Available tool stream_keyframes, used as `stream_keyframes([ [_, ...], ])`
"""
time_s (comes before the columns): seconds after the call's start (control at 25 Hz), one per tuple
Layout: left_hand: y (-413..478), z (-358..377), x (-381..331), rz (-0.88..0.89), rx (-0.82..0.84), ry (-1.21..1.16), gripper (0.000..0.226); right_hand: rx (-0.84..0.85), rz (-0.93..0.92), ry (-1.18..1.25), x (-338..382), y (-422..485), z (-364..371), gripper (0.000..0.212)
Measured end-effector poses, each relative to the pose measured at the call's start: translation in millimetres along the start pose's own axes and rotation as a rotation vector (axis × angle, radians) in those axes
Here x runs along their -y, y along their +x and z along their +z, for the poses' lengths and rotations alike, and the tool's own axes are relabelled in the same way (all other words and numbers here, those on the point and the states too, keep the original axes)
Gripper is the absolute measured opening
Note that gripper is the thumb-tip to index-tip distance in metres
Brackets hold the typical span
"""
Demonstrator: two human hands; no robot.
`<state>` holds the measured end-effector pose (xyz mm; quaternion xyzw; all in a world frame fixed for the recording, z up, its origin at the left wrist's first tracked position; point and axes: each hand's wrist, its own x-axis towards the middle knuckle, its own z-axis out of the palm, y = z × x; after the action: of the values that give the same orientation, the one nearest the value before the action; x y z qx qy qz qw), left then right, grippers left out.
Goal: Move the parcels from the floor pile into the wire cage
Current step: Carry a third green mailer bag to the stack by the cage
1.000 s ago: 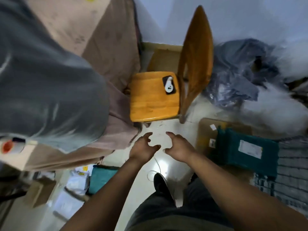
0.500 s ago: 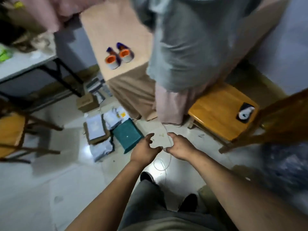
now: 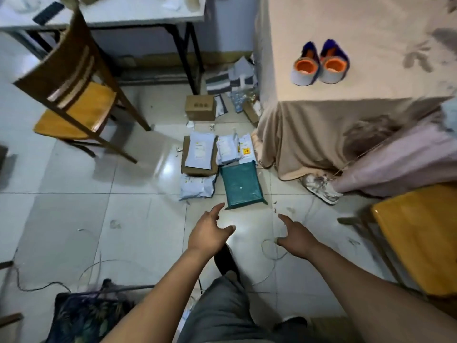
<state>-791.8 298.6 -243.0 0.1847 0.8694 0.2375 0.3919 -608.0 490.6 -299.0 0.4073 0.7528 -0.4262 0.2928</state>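
The parcels lie in a loose pile on the tiled floor ahead of me. Nearest me is a teal mailer bag point(image 3: 241, 184), flat, its far end tucked against the others. Left of it lies a pale grey bag point(image 3: 196, 185), crumpled. Behind that, a flat brown cardboard parcel point(image 3: 186, 167) carries a white mailer point(image 3: 200, 151) on top. Two more white bags point(image 3: 228, 148) lie beside it. A small brown box point(image 3: 200, 107) stands farther back, apart.

Dim room, floor glare, warped edges
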Motion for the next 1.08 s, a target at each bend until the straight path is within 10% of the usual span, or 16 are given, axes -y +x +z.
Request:
stream_keyframes([
  [0.32, 192, 4, 75, -0.078, -0.009, -0.056, 0.080, -0.007, -0.003, -0.041, 49, 208, 3, 0.092],
  [0.84, 565, 249, 252, -0.131, 0.032, 0.005, 0.103, -0.045, -0.067, -0.253, -59, 648, 88, 0.108],
  [1.08, 640, 301, 301, -0.175, 0.018, -0.371, 0.119, -0.144, -0.055, 0.114, -97, 721, 122, 0.135],
])
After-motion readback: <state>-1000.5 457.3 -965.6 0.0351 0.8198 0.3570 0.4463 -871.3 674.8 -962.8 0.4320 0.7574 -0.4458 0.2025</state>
